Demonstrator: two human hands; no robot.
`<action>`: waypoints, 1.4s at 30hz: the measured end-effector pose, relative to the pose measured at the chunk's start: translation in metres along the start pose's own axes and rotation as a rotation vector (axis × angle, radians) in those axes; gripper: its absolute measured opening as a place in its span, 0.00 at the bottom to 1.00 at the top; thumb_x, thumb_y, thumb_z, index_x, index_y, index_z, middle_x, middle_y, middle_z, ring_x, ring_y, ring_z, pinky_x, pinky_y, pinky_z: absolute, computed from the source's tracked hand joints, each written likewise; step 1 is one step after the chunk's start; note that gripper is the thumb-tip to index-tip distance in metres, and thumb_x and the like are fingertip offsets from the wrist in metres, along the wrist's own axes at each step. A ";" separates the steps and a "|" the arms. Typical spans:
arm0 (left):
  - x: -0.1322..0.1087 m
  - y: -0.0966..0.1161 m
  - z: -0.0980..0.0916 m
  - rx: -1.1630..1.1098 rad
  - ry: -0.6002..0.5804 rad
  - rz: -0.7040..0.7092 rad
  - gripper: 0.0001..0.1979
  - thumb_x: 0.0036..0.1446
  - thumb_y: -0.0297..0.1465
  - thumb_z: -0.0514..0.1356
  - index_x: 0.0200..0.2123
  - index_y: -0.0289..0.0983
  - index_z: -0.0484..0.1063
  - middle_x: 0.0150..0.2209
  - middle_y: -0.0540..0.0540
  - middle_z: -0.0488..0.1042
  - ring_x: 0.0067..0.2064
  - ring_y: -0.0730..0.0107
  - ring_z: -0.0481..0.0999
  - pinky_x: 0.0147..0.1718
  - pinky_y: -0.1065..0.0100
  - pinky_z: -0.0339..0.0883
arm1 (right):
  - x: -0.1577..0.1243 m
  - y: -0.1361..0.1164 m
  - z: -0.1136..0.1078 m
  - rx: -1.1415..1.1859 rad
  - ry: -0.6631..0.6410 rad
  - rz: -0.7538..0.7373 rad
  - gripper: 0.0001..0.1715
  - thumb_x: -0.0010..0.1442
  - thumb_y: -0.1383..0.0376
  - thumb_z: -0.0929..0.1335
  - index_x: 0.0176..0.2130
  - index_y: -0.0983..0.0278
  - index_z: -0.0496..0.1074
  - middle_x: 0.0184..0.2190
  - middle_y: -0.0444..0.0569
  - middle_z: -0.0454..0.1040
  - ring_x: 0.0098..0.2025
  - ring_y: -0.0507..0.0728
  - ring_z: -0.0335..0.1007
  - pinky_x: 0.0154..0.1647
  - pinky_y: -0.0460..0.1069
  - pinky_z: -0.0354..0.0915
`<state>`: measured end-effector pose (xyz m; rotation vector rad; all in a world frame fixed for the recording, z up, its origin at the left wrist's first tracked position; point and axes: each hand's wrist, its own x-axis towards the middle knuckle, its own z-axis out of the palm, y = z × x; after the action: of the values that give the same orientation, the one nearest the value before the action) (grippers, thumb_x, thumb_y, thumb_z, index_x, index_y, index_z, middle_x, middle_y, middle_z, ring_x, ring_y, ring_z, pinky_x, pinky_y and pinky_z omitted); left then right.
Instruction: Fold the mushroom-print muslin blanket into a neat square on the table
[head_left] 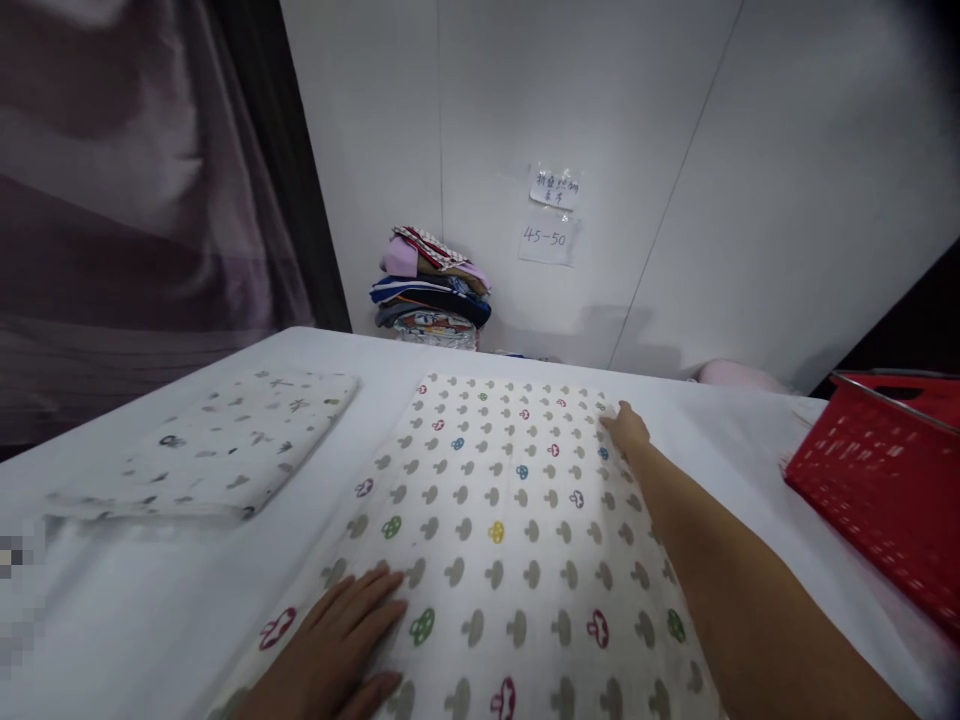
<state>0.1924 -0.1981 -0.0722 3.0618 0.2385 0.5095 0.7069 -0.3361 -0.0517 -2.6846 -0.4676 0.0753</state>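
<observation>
The mushroom-print cloth [514, 550] is running off the bottom edge, and the left hand [346, 625] on it is losing its wrist there. Right of the cloth, the red basket [885, 485] is being cut off; beyond the cloth, the table [739, 490] is partly hiding a pink object [744, 375].

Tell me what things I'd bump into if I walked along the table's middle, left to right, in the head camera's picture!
Dark-print cloth → mushroom cloth → red basket.
</observation>
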 end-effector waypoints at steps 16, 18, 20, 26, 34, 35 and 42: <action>-0.007 0.054 -0.033 -0.264 -0.152 -0.063 0.22 0.57 0.41 0.56 0.53 0.40 0.67 0.59 0.41 0.63 0.59 0.55 0.62 0.57 0.51 0.56 | -0.216 0.113 -0.048 0.075 -0.072 -0.227 0.33 0.58 0.54 0.63 0.60 0.63 0.59 0.36 0.48 0.74 0.33 0.56 0.69 0.35 0.49 0.64; -0.006 0.067 -0.032 -0.293 -0.146 -0.016 0.22 0.57 0.41 0.57 0.53 0.40 0.66 0.59 0.41 0.62 0.59 0.56 0.61 0.57 0.52 0.56 | -0.245 0.125 -0.052 0.209 -0.002 -0.279 0.27 0.58 0.55 0.63 0.54 0.62 0.66 0.38 0.48 0.73 0.33 0.55 0.68 0.35 0.49 0.65; -0.002 0.082 -0.028 -0.314 -0.135 0.042 0.23 0.57 0.41 0.57 0.54 0.40 0.65 0.58 0.41 0.63 0.59 0.56 0.61 0.56 0.52 0.57 | -0.270 0.132 -0.054 0.323 0.058 -0.369 0.20 0.58 0.56 0.63 0.46 0.62 0.71 0.38 0.49 0.73 0.34 0.55 0.68 0.34 0.49 0.65; 0.020 0.122 -0.008 -0.334 -0.096 0.158 0.15 0.59 0.35 0.57 0.49 0.40 0.68 0.52 0.43 0.68 0.53 0.60 0.66 0.51 0.56 0.60 | -0.316 0.134 -0.060 0.361 0.085 -0.686 0.12 0.59 0.62 0.62 0.38 0.60 0.73 0.41 0.50 0.73 0.45 0.58 0.68 0.45 0.53 0.66; 0.046 0.148 -0.002 -0.346 -0.066 0.189 0.08 0.61 0.31 0.54 0.38 0.37 0.72 0.40 0.44 0.71 0.43 0.64 0.68 0.42 0.61 0.62 | -0.331 0.128 -0.062 0.202 0.037 -0.826 0.15 0.61 0.63 0.61 0.45 0.58 0.73 0.47 0.49 0.72 0.49 0.57 0.67 0.50 0.53 0.66; 0.048 0.150 -0.001 -0.352 -0.065 0.190 0.09 0.61 0.32 0.53 0.37 0.37 0.73 0.39 0.44 0.71 0.42 0.64 0.68 0.42 0.62 0.62 | -0.331 0.127 -0.061 0.189 0.040 -0.824 0.16 0.62 0.63 0.61 0.45 0.58 0.73 0.47 0.49 0.72 0.48 0.57 0.67 0.50 0.53 0.66; 0.058 0.159 0.006 -0.378 -0.070 0.112 0.12 0.63 0.30 0.51 0.33 0.36 0.73 0.35 0.46 0.72 0.38 0.67 0.68 0.40 0.64 0.62 | -0.335 0.120 -0.063 0.075 0.046 -0.875 0.16 0.64 0.64 0.60 0.46 0.58 0.74 0.46 0.50 0.73 0.47 0.57 0.68 0.45 0.52 0.68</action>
<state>0.2720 -0.3462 -0.0507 2.7262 -0.0302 0.3965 0.4367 -0.5757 -0.0483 -2.1767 -1.5205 -0.2147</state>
